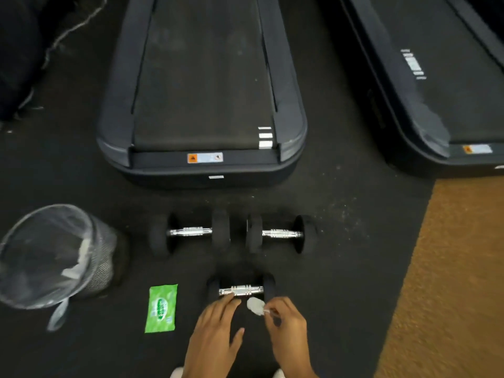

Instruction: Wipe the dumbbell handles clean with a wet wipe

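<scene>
While the person is crouching over the nearest dumbbell (241,290), the right hand (287,327) is pinching a crumpled wet wipe (255,306) between thumb and fingertips, just short of the chrome handle (240,291). The left hand (215,331) is lying relaxed and grasping nothing, its fingertips reaching the handle's left end. A sound way on, judging by this, is for the left hand to be steadying a weight head while the wipe is being wrapped around the handle and drawn along it, with the dumbbell being rolled so the underside gets reached; the grooved rings are likely holding grime.

At nine o'clock from the hands a green wipe pack (161,308) is lying flat on the dark floor mat (354,268), and farther toward ten o'clock a lined mesh bin (49,255) is standing ready for spent wipes. At twelve o'clock two more dumbbells (191,232) (281,233) are sitting end to end, heads nearly touching, leaving little rolling room between them. Beyond them a treadmill (203,105) is closing off the far side; toward three o'clock the mat is ending at brown carpet (450,268).
</scene>
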Demonstrator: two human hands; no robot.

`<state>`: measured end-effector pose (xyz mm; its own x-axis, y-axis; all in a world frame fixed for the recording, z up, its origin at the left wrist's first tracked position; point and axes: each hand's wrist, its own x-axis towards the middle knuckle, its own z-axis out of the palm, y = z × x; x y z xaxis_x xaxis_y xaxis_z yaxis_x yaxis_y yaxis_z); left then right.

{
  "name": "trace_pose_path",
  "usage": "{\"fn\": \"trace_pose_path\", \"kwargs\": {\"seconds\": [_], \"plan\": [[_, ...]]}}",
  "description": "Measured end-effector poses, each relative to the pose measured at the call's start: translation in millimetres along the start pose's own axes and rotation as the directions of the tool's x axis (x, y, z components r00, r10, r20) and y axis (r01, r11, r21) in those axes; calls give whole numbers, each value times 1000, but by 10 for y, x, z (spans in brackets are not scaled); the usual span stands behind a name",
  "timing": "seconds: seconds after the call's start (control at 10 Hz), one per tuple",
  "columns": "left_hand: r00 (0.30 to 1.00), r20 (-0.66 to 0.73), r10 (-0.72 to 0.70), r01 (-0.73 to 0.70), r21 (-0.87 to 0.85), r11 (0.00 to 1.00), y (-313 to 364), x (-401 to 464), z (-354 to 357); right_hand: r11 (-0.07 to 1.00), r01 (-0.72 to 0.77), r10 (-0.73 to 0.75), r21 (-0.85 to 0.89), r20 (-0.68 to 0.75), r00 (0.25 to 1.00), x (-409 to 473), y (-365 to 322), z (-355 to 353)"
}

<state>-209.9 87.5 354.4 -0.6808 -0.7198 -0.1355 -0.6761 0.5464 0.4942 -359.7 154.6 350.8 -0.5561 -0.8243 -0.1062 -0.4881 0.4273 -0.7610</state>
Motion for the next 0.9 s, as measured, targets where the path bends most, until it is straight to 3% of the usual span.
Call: {"fn": "trace_pose_path", "kwargs": {"seconds": [0.2, 0.5, 0.7, 0.8, 0.9], "plan": [[973, -118, -200, 198, -27, 980, -94, -374, -909, 999, 45, -44, -3, 108, 993, -46, -1063, 107], [853, -289, -435, 425, -99, 900, -1472, -664, -2077, 978, 193, -206, 76, 229, 951, 180, -2709, 1536], [786, -306, -538, 536, -99, 838, -2586, -625, -2337, 970, 201, -232, 138, 260, 937, 491, -3175, 2689], [743, -318, -589, 588, -111, 801, -3014, -690, -2195, 987, 97, -143, 131, 413, 899, 544, -3098, 3095], [727, -284, -625, 628, -94, 773, -3205, -772, -1966, 999, 37, -25, -20, 444, 895, 504, -2880, 3177]]}}
